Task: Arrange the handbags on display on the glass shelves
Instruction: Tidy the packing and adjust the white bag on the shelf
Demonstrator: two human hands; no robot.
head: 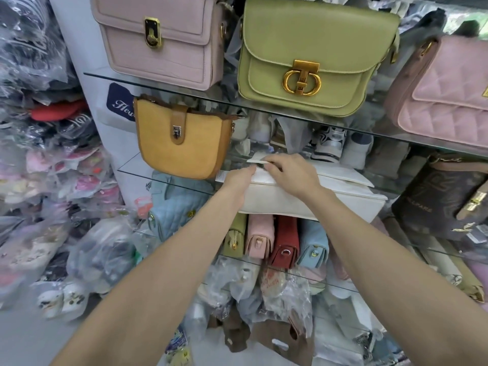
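Both my hands are on the white handbag [311, 200], which lies flat on the middle glass shelf [137, 173], just below frame centre

My left hand [239, 178] rests at the bag's 9 o'clock end, knuckles up, fingers curled down over the top edge; the fingertips are hidden behind the hand, so I cannot tell how they close

My right hand [291, 175] sits just beside it, at 3 o'clock of the left. Fingers pressed together and curled, pinching a thin white strip [260, 160] at the bag's far edge; strip sticks out toward 9 o'clock from the fingertips. Cannot tell whether it is a tag or part of the flap

Mustard bucket bag [178, 143] stands upright on the same shelf at 9 o'clock of my hands, near but apart from the white bag

Upper glass shelf [163, 89], toward 12 o'clock: pale pink box bag [161, 40] at 11, green flap bag [311, 56] with gold clasp at 12, quilted pink bag [446, 91] at 2

Brown patterned bag [438, 199] at 3 o'clock of the white bag

Lower shelf, 6 o'clock of the white bag: a row of small bags on edge, olive, pink, red [285, 241], light blue. Light-blue quilted bag [169, 207] at 8 o'clock

Plastic-wrapped goods [39, 154] piled along the 9 o'clock side
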